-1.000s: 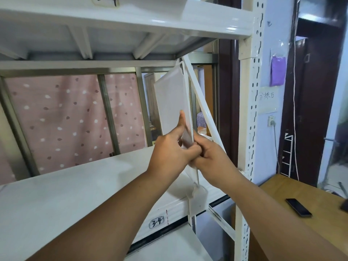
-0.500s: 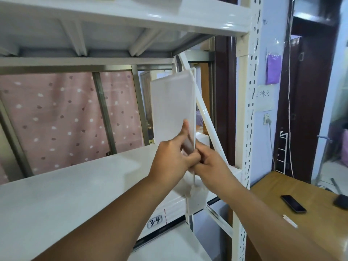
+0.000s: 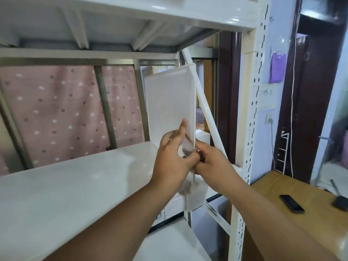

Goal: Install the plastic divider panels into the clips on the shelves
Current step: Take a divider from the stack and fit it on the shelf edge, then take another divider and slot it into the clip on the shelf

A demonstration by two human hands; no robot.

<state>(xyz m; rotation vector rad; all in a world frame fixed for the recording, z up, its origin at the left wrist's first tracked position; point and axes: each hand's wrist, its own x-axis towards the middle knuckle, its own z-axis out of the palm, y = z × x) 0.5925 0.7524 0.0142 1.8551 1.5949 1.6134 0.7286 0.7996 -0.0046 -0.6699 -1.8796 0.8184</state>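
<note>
A translucent white plastic divider panel [image 3: 170, 102] stands almost upright above the right end of the white shelf [image 3: 66, 185]. My left hand [image 3: 174, 157] grips its lower front edge, thumb up along the panel face. My right hand [image 3: 211, 159] pinches the same lower corner from the right side. Below both hands a white plastic clip [image 3: 194, 196] sits on the shelf's front edge. The panel's bottom corner is hidden behind my fingers, so I cannot tell whether it is in the clip.
A white diagonal brace [image 3: 205, 113] runs just right of the panel, and the perforated upright post [image 3: 252, 110] stands beyond it. The upper shelf [image 3: 131, 14] is close overhead. A wooden table [image 3: 293, 210] with a black phone [image 3: 291, 203] lies to the right.
The panel has swung from a tilt to nearly upright and turned its broad face more towards me. Both hands kept their grip at its lower corner and shifted slightly.
</note>
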